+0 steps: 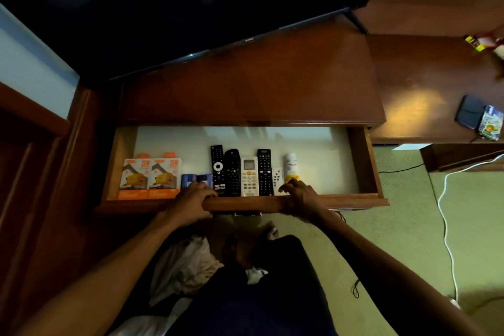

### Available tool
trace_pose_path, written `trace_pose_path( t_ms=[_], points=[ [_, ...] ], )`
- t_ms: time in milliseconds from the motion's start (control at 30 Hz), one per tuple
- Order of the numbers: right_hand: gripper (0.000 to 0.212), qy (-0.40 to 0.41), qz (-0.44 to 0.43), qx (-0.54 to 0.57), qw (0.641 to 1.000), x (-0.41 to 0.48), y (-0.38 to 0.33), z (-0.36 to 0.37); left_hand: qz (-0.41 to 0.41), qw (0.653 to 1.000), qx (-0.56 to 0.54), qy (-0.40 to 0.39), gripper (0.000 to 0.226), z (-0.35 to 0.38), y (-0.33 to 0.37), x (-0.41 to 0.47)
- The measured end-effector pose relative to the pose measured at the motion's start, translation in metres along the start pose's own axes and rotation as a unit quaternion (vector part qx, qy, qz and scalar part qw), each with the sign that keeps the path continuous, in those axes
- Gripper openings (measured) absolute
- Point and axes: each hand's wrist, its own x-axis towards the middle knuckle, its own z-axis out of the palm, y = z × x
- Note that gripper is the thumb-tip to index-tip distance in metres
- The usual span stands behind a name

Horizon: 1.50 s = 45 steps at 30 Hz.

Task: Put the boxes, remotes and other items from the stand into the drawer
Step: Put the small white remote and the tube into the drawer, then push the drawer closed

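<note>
The wooden drawer [362, 161] stands pulled out below the stand top [245, 84]. Along its front lie two orange boxes [150, 177], a blue item [195, 180], three black remotes [218, 169], a white remote [249, 176], a small white remote [277, 178] and a white and yellow spray can [291, 166]. My left hand [191, 204] grips the drawer's front rail, fingers curled over it beside the blue item. My right hand [298, 199] grips the same rail just below the spray can.
A dark TV [191, 8] stands on the stand top. To the right, a lower wooden surface holds a dark wallet [469, 112], a colourful packet [492, 123] and a yellow item [474, 42]. A white cable [444, 213] runs across the green carpet.
</note>
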Motion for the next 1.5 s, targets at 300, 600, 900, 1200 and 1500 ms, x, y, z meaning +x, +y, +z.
trace_pose_path(
  t_ms=[300,600,900,1200,1500],
  points=[
    [0.089,0.036,-0.059,-0.177,0.982,0.006,-0.005,-0.02,0.03,0.994,0.07,0.077,0.103,-0.012,-0.005,0.003],
    [0.109,0.071,-0.042,-0.179,0.98,0.037,-0.005,-0.047,0.014,0.986,0.122,0.109,0.125,-0.042,-0.007,0.033],
    [0.138,0.135,0.029,-0.136,0.981,0.086,-0.003,-0.079,-0.019,0.979,0.146,0.144,0.157,-0.086,-0.008,0.092],
    [0.136,0.108,-0.001,-0.166,0.98,0.142,0.01,-0.114,-0.035,0.981,0.135,0.136,0.148,-0.116,-0.01,0.142],
    [0.084,0.134,0.004,-0.129,0.983,0.162,0.008,-0.117,-0.056,0.971,0.145,0.184,0.11,-0.11,-0.013,0.165]
  ],
)
